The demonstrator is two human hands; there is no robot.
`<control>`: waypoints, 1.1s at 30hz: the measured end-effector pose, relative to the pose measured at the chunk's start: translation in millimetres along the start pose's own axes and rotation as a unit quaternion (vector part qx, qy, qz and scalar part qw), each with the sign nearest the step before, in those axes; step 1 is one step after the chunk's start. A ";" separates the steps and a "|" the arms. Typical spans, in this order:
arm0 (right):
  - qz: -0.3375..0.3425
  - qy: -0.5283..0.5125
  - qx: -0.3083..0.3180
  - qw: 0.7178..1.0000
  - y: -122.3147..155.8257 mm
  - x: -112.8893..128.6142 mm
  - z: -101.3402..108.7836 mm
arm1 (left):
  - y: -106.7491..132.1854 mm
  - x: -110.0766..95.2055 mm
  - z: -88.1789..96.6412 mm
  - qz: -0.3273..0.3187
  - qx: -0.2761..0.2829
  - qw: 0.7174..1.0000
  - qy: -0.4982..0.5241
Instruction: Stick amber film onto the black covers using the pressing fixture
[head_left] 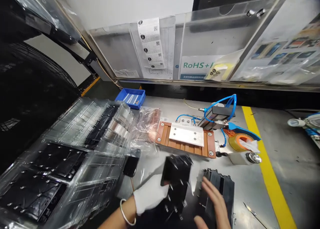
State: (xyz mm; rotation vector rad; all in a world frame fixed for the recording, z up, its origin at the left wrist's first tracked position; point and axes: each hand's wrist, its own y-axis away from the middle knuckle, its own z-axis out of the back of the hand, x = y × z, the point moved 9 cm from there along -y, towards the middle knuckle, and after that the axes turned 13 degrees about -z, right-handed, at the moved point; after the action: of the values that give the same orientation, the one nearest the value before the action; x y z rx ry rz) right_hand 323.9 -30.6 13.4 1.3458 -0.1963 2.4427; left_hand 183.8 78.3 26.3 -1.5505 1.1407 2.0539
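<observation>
My left hand (150,195), in a white glove with a bangle on the wrist, grips a stack of black plastic parts (176,179) tilted above the bench. My bare right hand (215,205) lies flat on a second stack of black parts (225,185) resting on the bench to the right. Both hands sit near the front edge, close together.
Clear blister trays with black parts (70,155) fill the left. Behind stand a brown fixture with a metal plate (186,137), blue air hoses (220,104), a tape dispenser (241,142), a blue bin (131,97), a small black part (131,164) and a yellow floor-tape line (270,169).
</observation>
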 end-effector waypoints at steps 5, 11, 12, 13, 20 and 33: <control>-0.048 -0.090 0.145 0.984 0.9 -16.7 -3.6 | 32.7 14.5 -26.4 0.004 0.200 0.946 -0.256; -0.136 -0.197 0.124 0.963 43.3 -46.4 -12.1 | 27.1 12.3 -60.1 -0.055 0.189 0.893 -0.405; -0.153 -0.207 0.106 0.961 49.3 -49.2 -12.3 | 21.9 8.8 -67.2 -0.078 0.188 0.891 -0.407; -0.166 -0.213 0.088 0.959 54.6 -50.5 -12.6 | 16.7 6.4 -74.4 -0.094 0.193 0.887 -0.408; -0.210 -0.223 0.056 0.950 72.7 -50.0 -15.2 | -5.8 -1.2 -102.6 -0.121 0.242 0.875 -0.401; -0.194 -0.180 0.030 0.964 76.1 -57.2 -12.4 | -4.7 4.6 -100.2 -0.122 0.226 0.887 -0.383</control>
State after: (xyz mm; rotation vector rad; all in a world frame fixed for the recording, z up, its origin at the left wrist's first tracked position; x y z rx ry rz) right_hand 314.6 -111.1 -38.0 1.6687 0.0530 1.8857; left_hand 250.7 5.0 11.3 -0.5274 0.9386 1.7751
